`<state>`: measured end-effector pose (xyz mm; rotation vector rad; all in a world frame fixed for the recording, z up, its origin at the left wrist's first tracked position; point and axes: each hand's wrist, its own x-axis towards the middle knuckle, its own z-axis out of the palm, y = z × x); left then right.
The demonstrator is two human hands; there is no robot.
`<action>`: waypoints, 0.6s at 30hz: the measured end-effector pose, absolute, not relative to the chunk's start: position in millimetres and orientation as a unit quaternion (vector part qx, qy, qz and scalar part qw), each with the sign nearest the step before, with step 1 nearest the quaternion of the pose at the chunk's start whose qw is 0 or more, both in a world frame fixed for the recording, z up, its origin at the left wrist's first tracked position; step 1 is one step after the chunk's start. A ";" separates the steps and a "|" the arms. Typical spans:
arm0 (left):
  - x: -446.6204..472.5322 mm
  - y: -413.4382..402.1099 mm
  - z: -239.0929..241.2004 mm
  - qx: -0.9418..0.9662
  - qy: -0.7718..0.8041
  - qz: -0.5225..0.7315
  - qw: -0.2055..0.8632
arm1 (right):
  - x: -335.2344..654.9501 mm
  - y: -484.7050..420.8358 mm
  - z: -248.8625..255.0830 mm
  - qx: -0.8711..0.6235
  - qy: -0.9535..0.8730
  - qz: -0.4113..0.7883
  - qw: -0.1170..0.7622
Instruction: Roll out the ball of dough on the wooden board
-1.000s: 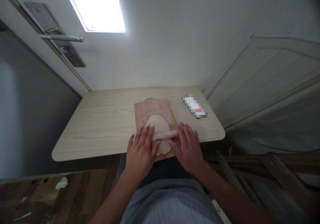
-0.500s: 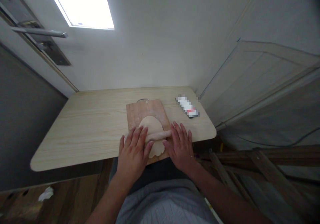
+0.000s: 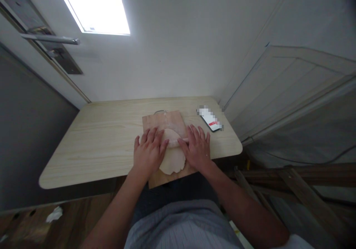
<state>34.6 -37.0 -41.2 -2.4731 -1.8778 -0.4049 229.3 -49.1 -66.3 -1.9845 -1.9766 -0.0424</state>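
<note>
A pale rolling pin (image 3: 174,142) lies crosswise over a flat sheet of dough (image 3: 172,160). The dough rests on a wooden cutting board (image 3: 161,120) with a metal handle at its far edge. My left hand (image 3: 149,145) lies over the pin's left end, its fingers stretched forward and apart. Over the right end my right hand (image 3: 198,145) presses, also with spread, extended fingers. Both thumbs point inward along the pin. Its two ends are hidden under my hands.
The board sits at the front edge of a light wood table (image 3: 105,134). A phone (image 3: 211,121) lies to the right. Behind the table stands a white door with a metal handle (image 3: 52,38). A wooden frame (image 3: 303,193) is at lower right, crumpled white paper (image 3: 54,214) on the floor.
Both hands and the rolling pin have moved forward over the dough, away from my body. More of the dough's near part now shows. The view has shifted slightly.
</note>
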 end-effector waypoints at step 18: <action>30.9 5.4 -41.2 -0.798 -0.591 -0.117 0.020 | 224.7 -6.5 -59.6 -0.693 -0.698 -0.025 0.181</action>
